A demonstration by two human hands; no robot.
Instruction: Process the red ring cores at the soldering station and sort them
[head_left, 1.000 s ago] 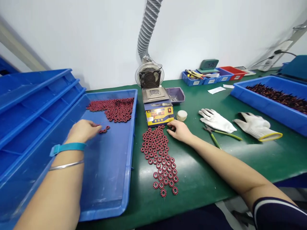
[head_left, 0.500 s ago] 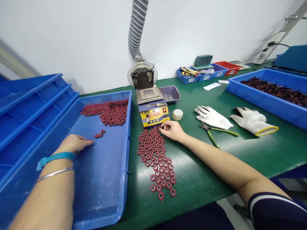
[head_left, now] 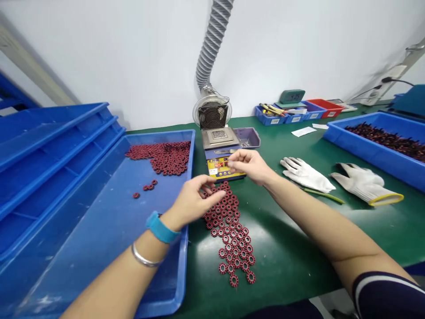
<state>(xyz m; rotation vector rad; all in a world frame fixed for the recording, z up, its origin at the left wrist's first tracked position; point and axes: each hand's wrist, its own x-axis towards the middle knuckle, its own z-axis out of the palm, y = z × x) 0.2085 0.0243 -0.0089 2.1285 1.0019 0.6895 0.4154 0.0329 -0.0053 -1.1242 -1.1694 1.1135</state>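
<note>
Small red toothed rings (head_left: 234, 242) lie flat in a long patch on the green table. Over the patch's left side hovers my left hand (head_left: 194, 199), thumb and fingers apart, holding nothing visible. My right hand (head_left: 249, 166) is raised in front of a blue-and-yellow heating unit (head_left: 224, 166) with a lit red display, its thumb and fingertips pinched together. What the pinch holds, if anything, is hidden. More red rings fill the far end of the blue tray (head_left: 183, 261) at left, with several loose rings (head_left: 148, 187) nearer its middle.
A grey duct (head_left: 214, 44) comes down behind the heating unit. Right of it are a purple bin (head_left: 254, 137), white gloves (head_left: 307, 174), green-handled pliers (head_left: 323, 195) and a blue tray of dark parts (head_left: 375, 150). Stacked blue trays (head_left: 56, 155) stand at left.
My left hand has left the tray, moving right over the ring patch and opening; a single ring lies where it was. My right hand has risen off the patch's far edge. The view has shifted.
</note>
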